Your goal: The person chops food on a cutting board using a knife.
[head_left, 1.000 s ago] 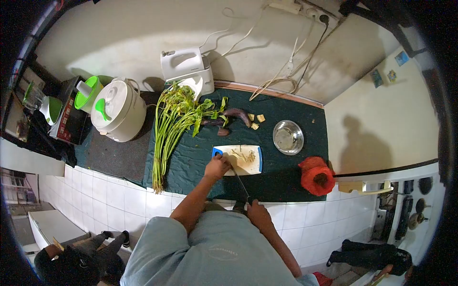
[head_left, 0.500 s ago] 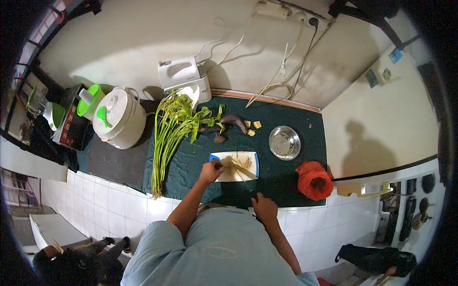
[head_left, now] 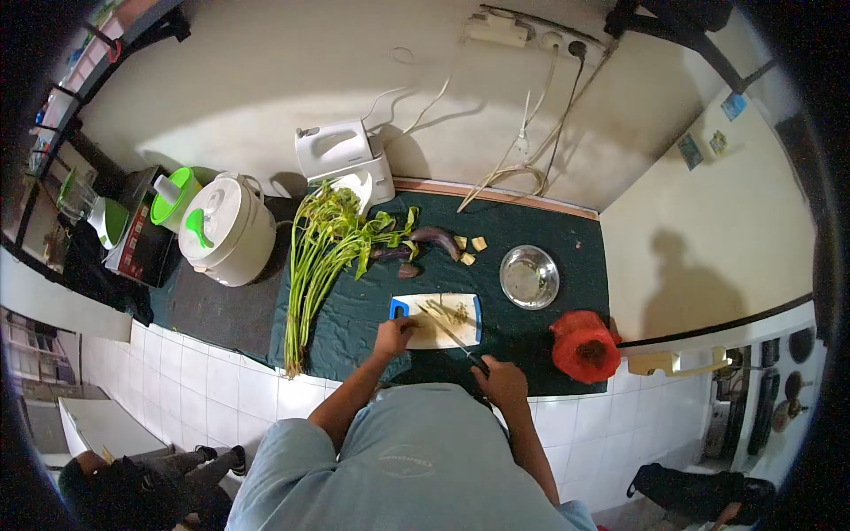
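One knife [head_left: 456, 336] is extending over the cutting board [head_left: 436, 332], the right hand [head_left: 503, 382] closing round its handle, the left hand [head_left: 394, 336] curling at the board's edge.

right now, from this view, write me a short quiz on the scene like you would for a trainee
1. True or false: the right hand holds the knife.

2. Which of these is nearest the red bag?
a) greens
b) bowl
c) cooker

3. Fill in the missing word: the blade is over a white ____ with small pieces on it.

Key: 1 true; 2 b; 3 board
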Available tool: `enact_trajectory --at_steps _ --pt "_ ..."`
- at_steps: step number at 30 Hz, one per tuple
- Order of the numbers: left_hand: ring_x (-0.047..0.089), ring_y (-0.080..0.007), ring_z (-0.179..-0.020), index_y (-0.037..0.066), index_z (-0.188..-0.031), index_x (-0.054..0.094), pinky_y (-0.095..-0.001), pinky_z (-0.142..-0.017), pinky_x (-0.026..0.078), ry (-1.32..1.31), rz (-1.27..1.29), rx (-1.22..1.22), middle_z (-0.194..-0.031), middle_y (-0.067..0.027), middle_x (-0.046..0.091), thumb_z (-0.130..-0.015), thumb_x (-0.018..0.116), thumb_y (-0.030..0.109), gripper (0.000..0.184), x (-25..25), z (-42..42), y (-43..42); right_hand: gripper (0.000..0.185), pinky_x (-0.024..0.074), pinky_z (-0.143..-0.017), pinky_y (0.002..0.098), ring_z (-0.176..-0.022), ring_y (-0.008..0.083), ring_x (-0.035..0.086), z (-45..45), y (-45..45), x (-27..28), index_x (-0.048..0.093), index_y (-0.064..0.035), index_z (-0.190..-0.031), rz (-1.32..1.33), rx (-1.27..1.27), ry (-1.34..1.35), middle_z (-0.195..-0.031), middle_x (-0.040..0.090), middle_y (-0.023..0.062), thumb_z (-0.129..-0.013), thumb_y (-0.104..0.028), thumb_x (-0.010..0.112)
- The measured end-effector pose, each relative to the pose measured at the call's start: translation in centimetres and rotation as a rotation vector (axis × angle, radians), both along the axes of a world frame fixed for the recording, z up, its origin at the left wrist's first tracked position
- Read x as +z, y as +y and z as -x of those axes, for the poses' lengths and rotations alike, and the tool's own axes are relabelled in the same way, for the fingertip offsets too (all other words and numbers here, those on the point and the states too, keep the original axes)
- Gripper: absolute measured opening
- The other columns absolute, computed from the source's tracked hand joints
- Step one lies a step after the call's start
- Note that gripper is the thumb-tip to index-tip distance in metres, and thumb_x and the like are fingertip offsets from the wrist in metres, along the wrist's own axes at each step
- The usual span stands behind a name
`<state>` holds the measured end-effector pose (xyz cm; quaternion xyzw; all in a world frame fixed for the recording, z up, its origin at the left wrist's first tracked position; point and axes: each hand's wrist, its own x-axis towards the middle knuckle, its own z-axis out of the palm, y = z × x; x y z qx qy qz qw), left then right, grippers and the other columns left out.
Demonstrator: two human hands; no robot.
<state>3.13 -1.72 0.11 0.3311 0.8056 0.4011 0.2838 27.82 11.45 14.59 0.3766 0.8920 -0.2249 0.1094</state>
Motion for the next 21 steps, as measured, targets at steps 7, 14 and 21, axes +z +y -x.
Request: enact_trajectory --at_steps 7,14,21 --pt "0.064 -0.0372 -0.095 0.006 -0.107 0.069 -0.0428 -0.085 0.052 0.214 -0.051 0.013 -0.103 -0.0156 0.069 -0.085 0.060 0.011 0.024 0.6 -1.1 0.9 0.035 0.0529 -0.070 0.0452 -0.082 0.0309 0.068 -1.2 1.4 0.4 0.067 -0.0130 -0.097 -0.149 0.003 0.096 -0.085 0.069 0.0127 -0.081 -0.044 0.067" --pt "0.057 -0.0342 -0.107 0.008 -0.112 0.067 -0.0411 -0.094 0.046 0.286 -0.117 -0.251 -0.110 -0.0139 0.066 -0.088 0.059 0.012 0.026 1.9 0.8 3.9 0.037 0.0521 -0.070 0.0429 -0.084 0.0291 0.067 -3.7 1.0 0.7 0.068 -0.0144 -0.107 -0.210 0.019 0.114 -0.089 0.068 0.0092 -0.080 -0.039 0.069" --pt "0.067 -0.0317 -0.086 0.006 -0.093 0.072 -0.0419 -0.081 0.052 0.132 0.042 -0.611 -0.091 -0.0130 0.070 -0.085 0.061 0.016 0.017 1.0 1.9 4.8 0.035 0.0520 -0.069 0.0411 -0.086 0.0284 0.066 -5.3 -0.2 0.0 0.068 -0.0158 -0.106 -0.214 0.038 0.041 -0.091 0.067 0.0085 -0.077 -0.035 0.072"
